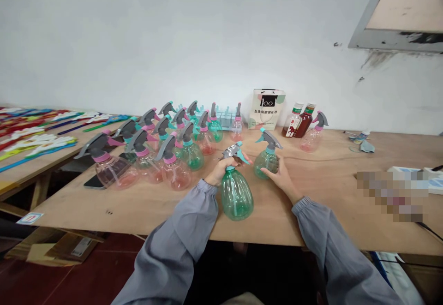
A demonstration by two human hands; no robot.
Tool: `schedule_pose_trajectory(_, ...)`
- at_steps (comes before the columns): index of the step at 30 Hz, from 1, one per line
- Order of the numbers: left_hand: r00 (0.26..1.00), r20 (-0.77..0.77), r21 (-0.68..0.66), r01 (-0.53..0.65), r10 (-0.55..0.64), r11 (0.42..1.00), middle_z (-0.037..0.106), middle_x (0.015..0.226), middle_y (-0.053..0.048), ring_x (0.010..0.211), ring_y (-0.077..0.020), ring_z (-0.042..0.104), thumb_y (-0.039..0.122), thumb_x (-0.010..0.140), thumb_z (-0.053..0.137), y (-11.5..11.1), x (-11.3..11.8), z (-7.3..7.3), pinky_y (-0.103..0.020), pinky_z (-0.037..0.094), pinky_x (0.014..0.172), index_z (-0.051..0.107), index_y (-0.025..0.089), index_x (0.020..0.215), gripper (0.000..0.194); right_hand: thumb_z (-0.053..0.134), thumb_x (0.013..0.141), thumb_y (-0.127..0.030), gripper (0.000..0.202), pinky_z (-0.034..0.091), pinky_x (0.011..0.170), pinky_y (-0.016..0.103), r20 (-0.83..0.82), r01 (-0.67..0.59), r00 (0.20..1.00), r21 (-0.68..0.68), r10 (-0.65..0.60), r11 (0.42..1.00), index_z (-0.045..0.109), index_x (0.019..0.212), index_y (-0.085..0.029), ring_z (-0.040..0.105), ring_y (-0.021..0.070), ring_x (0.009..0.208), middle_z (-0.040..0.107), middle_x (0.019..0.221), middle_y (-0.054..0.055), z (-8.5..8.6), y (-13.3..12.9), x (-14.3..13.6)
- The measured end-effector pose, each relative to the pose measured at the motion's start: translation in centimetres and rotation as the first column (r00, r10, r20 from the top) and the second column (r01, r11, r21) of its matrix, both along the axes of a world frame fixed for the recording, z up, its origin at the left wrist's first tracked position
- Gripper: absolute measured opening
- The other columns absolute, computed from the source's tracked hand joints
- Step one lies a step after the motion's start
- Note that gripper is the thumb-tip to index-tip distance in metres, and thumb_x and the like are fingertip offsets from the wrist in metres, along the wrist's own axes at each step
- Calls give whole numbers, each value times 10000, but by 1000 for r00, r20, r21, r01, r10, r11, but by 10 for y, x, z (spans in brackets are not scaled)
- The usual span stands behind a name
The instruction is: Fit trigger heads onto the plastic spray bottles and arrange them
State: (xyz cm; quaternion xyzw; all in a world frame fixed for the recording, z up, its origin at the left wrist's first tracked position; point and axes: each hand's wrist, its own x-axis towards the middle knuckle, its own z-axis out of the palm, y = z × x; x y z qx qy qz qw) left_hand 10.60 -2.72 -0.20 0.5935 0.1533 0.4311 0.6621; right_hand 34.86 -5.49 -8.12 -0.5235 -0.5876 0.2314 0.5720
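My left hand point(221, 170) is closed round the neck of a green spray bottle point(237, 196) near the front edge of the wooden table point(277, 222). That bottle has a grey and teal trigger head. Farther back and to the right, my right hand point(279, 174) holds another green spray bottle point(265, 163) by its body, the thumb across its front. It stands upright, its nozzle toward the left. Several pink and green spray bottles are grouped at the left, among them a pink one point(176, 173) in the front row.
A paper bag point(266, 111), two sauce bottles point(304, 121) and a pink spray bottle point(311, 138) stand at the back. Behind the bottle group is a light blue rack point(226, 119). A dark phone point(95, 182) lies at left; a blurred patch covers something at right.
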Motion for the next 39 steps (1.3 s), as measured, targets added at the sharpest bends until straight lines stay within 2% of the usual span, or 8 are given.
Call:
schedule_pose_trajectory(3,999,43,-27,7,-6,1000,730,863,-75,895,-253,657,270,569,573,1,0,-2,-371,482,804,694,176,799,276,829,633,-625,895,495,1079,545,-6,-5,1000,9,5,1000,409,1322,-239,631,324,1222,601,1357,173,-1,1,0)
schedule_pose_trajectory(9,979,121,-63,-157,163,986,691,739,-47,733,-204,618,268,544,538,6,-4,-2,-353,492,700,592,201,617,113,836,642,-601,876,495,1085,532,-15,-13,1000,-2,13,1000,403,1310,-235,622,317,1238,588,1368,174,-1,1,1)
schedule_pose_trajectory(12,962,63,86,-271,266,959,711,787,-45,797,-223,627,268,583,551,3,-4,1,-373,496,770,642,215,665,134,836,635,-609,884,501,1077,543,-31,-18,999,-17,17,1000,397,1309,-244,623,317,1235,593,1360,170,-1,0,0)
schedule_pose_trajectory(16,907,10,326,-401,421,856,730,911,-21,967,-239,650,221,643,579,0,-2,3,-386,457,975,717,235,836,237,825,632,-628,881,508,1071,532,-25,-11,1000,-7,10,1000,403,1297,-233,630,316,1223,605,1336,172,1,-1,-1)
schedule_pose_trajectory(21,746,-121,491,-528,655,693,719,834,-9,844,-198,662,230,695,666,6,0,-5,-317,483,859,698,203,1117,424,823,633,-629,879,526,1044,501,-21,-10,1000,1,10,1000,411,1298,-229,636,309,1208,597,1334,171,0,-1,-1)
schedule_pose_trajectory(24,645,-169,596,-536,745,598,740,917,-33,886,-211,685,280,713,725,10,4,-14,-322,483,871,658,203,1172,470,821,636,-630,886,512,1058,505,9,13,1000,13,-13,1000,420,1314,-223,632,312,1214,607,1326,168,-1,0,0)
schedule_pose_trajectory(32,406,-299,589,-633,863,502,751,1046,-94,1060,-273,683,432,831,695,48,21,-26,-369,463,933,655,207,1024,299,831,646,-599,877,492,1076,528,18,18,1000,20,-18,1000,418,1329,-234,628,313,1221,609,1336,160,-4,2,2)
schedule_pose_trajectory(39,303,-395,564,-665,867,489,658,1271,-165,1245,-324,570,540,835,677,98,43,-16,-440,381,1033,584,181,1127,473,840,658,-561,856,499,1076,512,-15,-10,1000,6,10,1000,409,1325,-243,615,297,1242,593,1355,145,-6,1,1)
